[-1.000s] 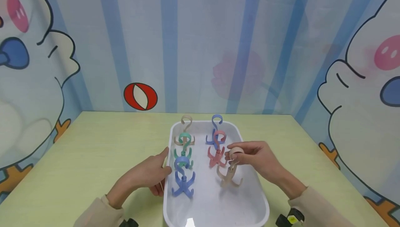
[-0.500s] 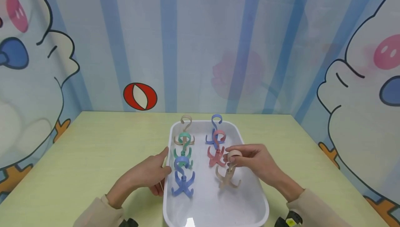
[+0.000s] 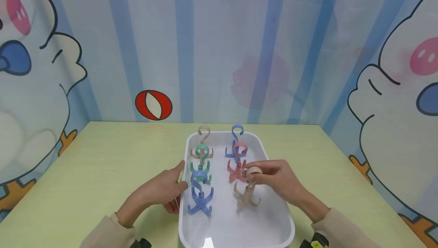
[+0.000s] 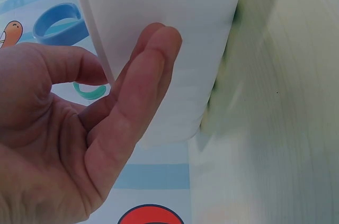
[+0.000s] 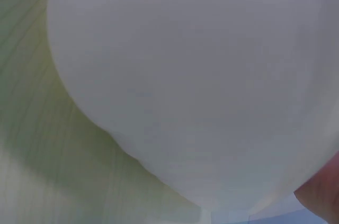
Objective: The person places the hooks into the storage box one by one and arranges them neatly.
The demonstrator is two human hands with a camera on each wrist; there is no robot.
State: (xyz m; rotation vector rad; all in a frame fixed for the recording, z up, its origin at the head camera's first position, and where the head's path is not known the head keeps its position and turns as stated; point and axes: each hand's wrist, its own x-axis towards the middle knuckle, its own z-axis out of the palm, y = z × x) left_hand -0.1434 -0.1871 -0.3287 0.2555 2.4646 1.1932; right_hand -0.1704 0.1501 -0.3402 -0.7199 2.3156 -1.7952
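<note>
In the head view a white tray point(image 3: 236, 229) holds several four-pronged plastic hooks with curved tops. My right hand point(image 3: 282, 181) pinches the curved top of a beige hook point(image 3: 245, 198) at the tray's right side; its prongs are at or just above the tray floor, I cannot tell which. Just behind it stands a pink hook point(image 3: 237, 170). My left hand point(image 3: 162, 187) holds the tray's left edge. The left wrist view has that thumb point(image 4: 79, 65) over the rim and the fingers point(image 4: 132, 86) against the outer wall. Tray wall point(image 5: 185, 86) fills most of the right wrist view.
Down the tray's left side stand a blue hook point(image 3: 200, 200), a green hook point(image 3: 200, 168) and another beige hook point(image 3: 204, 132). A second blue hook point(image 3: 237, 130) is at the back right. The pale table point(image 3: 130, 153) meets a striped backdrop point(image 3: 212, 58).
My right hand has shifted slightly left and down with the beige hook, which stands a little further left in the tray. My left hand and the tray have stayed put.
</note>
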